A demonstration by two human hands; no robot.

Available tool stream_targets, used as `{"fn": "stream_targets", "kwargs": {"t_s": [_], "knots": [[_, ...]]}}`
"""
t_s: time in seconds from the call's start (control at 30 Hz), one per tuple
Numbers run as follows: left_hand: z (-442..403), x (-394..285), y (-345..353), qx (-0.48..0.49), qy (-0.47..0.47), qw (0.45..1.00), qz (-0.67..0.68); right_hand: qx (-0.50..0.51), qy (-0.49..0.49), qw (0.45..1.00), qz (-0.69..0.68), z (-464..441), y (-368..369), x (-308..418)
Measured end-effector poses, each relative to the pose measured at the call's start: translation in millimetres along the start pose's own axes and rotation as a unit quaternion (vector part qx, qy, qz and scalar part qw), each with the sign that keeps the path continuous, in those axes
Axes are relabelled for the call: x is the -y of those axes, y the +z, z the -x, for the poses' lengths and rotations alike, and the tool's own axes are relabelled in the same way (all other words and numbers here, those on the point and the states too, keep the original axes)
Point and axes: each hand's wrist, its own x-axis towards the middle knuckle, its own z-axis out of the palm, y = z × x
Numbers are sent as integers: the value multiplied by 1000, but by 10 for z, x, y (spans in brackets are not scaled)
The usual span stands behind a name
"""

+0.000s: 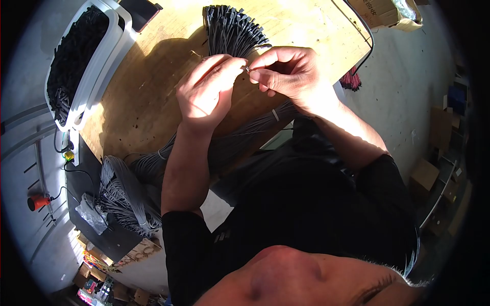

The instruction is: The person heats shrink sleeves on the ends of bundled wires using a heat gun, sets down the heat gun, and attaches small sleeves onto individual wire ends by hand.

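Note:
Both of my hands are raised over the wooden table (148,102), fingertips nearly meeting. My left hand (209,89) is closed, its thumb and index finger pinched at a tiny metallic piece (247,68). From the other side my right hand (288,74) pinches at the same small piece, which is too small to name. Just beyond the hands lies a fanned bundle of grey wires with black ends (232,30). Closer to my body, a long grey wire bundle (255,127) with a white tie crosses the table's near edge.
A white bin (115,51) of small black parts stands at the left. More grey wire coils (122,194) lie on a dark surface at lower left. A cardboard box (375,13) is at upper right, with a black cable (371,43) along the table edge and red wires (351,80) beside it.

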Motion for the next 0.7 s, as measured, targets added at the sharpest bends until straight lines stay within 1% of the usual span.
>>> {"fn": "stream_targets", "kwargs": {"t_s": [0.13,0.33,0.4,0.5,0.63,0.7], "knots": [[0,7,6,-5,14,1000,-1,1,2,1000,-2,0,0,11],[-20,-22,-16,-5,54,997,-58,-3,5,1000,13,-3,1,26],[-25,-28,-20,7,75,994,-81,-11,-41,997,57,2,2,-12],[-11,-54,-5,10,76,993,-89,-22,-18,996,86,22,9,44],[-5,-34,26,10,72,994,-78,-21,-31,996,82,18,17,31],[-11,-35,38,12,67,997,-49,-20,-36,996,75,30,13,21]]}}
